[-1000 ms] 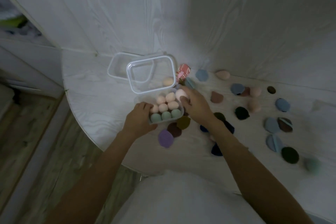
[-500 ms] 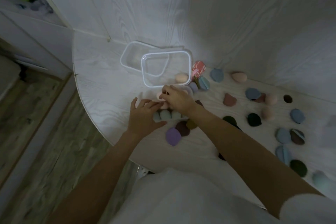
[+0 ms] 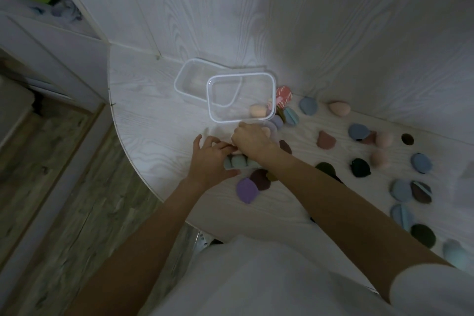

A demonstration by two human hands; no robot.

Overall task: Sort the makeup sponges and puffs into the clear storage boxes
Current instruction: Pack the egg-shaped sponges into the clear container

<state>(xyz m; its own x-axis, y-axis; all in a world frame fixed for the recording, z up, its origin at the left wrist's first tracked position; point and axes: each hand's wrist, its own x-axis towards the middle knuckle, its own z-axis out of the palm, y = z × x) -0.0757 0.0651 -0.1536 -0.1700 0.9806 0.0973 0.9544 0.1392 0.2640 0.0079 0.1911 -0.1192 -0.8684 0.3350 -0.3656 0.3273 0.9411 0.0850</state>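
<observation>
A clear storage box with rows of green sponges [image 3: 236, 162] and pink sponges sits under both hands, its lid [image 3: 210, 100] standing open behind it. My left hand [image 3: 209, 160] rests with spread fingers on the box's left side. Over the box's far right part, my right hand [image 3: 252, 141] curls down on a pink sponge [image 3: 266, 132], mostly hidden. A second clear box [image 3: 179, 79] stands behind. A peach sponge [image 3: 256, 111] shows through the lid. Several puffs lie loose, such as a purple puff [image 3: 246, 190] and a blue puff [image 3: 308, 106].
The white table [image 3: 154, 120] ends in a curved edge at the left, with wooden floor below. White wall panels close the back and right. Several more puffs and pink sponges [image 3: 339, 108] are scattered across the table's right side. A red patterned item [image 3: 284, 97] lies by the lid.
My right hand has moved from the box's right edge to over the pink rows with the sponge. My left hand's fingers have spread along the box's left side.
</observation>
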